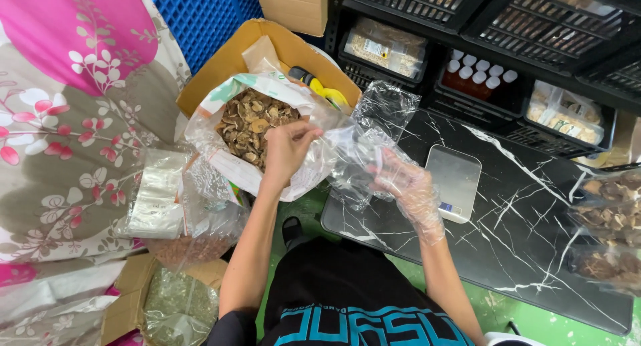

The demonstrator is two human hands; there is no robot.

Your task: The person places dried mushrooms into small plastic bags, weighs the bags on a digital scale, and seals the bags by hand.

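Reaching into the big sack of dried mushroom slices (pixel 252 127), the bare left hand (pixel 286 148) curls closed over them; the gloved right hand (pixel 406 186) grips a clear bag (pixel 371 129) beside the sack. Good practice: hold its mouth wide. Beyond, a white scale (pixel 455 180) rests on the marble counter (pixel 534 232).

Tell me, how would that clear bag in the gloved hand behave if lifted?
The clear bag looks thin and crumpled, so it would likely flop and fold. It appears empty, so probably very light. The right hand wears a plastic glove, so the film may slip.
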